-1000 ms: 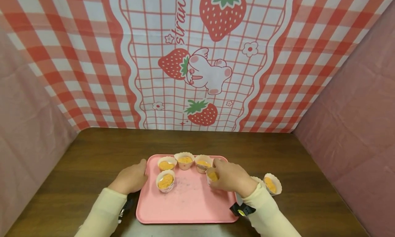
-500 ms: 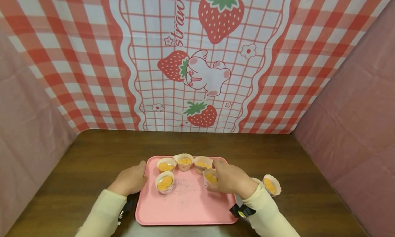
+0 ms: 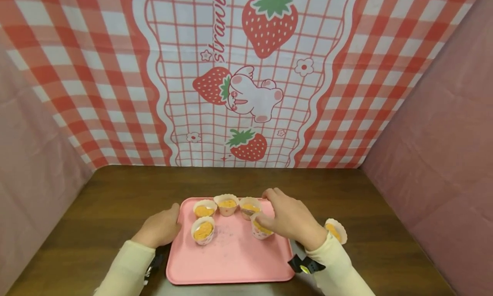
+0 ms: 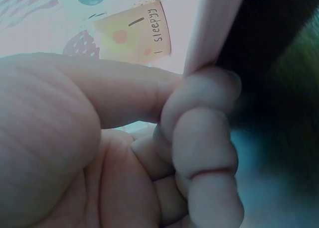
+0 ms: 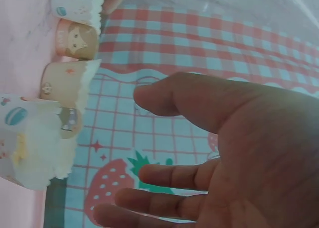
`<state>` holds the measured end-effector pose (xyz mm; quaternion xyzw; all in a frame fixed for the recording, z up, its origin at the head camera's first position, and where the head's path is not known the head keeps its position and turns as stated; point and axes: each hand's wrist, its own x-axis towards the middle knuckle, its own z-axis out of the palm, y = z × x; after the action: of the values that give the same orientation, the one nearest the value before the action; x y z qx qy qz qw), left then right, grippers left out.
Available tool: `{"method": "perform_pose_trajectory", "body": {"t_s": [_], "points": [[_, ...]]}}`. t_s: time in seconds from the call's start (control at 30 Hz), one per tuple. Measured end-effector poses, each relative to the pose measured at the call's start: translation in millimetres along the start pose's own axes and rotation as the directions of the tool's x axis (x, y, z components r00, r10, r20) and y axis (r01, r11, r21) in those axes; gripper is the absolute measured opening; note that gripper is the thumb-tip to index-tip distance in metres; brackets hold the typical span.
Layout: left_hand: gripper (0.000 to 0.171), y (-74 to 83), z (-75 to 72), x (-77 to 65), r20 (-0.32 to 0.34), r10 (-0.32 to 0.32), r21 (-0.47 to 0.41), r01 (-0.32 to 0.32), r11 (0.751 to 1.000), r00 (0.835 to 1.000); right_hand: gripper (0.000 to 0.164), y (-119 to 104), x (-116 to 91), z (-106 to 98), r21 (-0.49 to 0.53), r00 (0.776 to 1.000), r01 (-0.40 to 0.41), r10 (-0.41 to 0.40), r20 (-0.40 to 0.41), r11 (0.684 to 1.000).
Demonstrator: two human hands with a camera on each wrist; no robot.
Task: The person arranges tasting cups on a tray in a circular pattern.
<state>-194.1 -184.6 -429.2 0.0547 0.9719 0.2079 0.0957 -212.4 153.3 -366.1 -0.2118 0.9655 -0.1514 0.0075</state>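
Observation:
On a pink tray point(image 3: 231, 264) stand several paper baking cups holding orange filling. My left hand point(image 3: 158, 227) grips the tray's left edge; the left wrist view has the rim point(image 4: 212, 31) between thumb and fingers. Over the tray's right side is my right hand point(image 3: 290, 219), its fingers spread and the thumb overlapping the nearest cup point(image 3: 259, 232) in the head view. From the right wrist, that hand point(image 5: 239, 153) appears open and apart from the cups point(image 5: 37, 138), with nothing in its palm.
Other filled cups line the tray's back and left: one cup point(image 3: 203, 231) at front left, one point(image 3: 204, 209) behind it, then two more point(image 3: 226, 205). Another cup point(image 3: 336, 231) sits on the wooden table point(image 3: 385, 244) right of the tray. A checked strawberry cloth point(image 3: 246, 82) hangs behind.
My right hand has let go of the cup at the tray's right side, opened its fingers and moved slightly back and right. The left hand keeps its grip on the tray.

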Motion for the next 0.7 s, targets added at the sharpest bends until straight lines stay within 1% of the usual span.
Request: {"method": "perform_pose_trajectory", "body": {"t_s": [0.17, 0.27, 0.47, 0.6, 0.7], "points": [[0.035, -3.0, 3.4, 0.0, -0.019, 0.014, 0.026, -0.014, 1.0, 1.0, 0.049, -2.3, -3.2, -6.1, -0.02, 0.996, 0.026, -0.028, -0.088, 0.999], [0.034, -4.6, 4.5, 1.1, -0.02, 0.016, 0.02, -0.015, 1.0, 1.0, 0.047, -3.4, -4.3, -8.9, -0.026, 0.991, 0.039, -0.042, -0.124, 0.999], [0.043, -5.9, 4.1, 2.3, -0.001, 0.002, -0.012, -0.002, 1.0, 1.0, 0.046, -5.3, -6.3, -11.5, -0.029, 0.987, 0.056, -0.06, -0.146, 0.998], [0.045, -5.7, 3.9, 3.2, -0.002, 0.004, -0.011, -0.004, 1.0, 1.0, 0.047, -5.1, -7.4, -13.2, -0.034, 0.986, 0.054, -0.059, -0.156, 0.998], [0.043, -4.9, 4.0, 3.7, -0.012, 0.012, -0.009, -0.012, 1.0, 1.0, 0.048, -3.9, -7.9, -13.4, -0.037, 0.986, 0.055, -0.06, -0.158, 0.998]]}}
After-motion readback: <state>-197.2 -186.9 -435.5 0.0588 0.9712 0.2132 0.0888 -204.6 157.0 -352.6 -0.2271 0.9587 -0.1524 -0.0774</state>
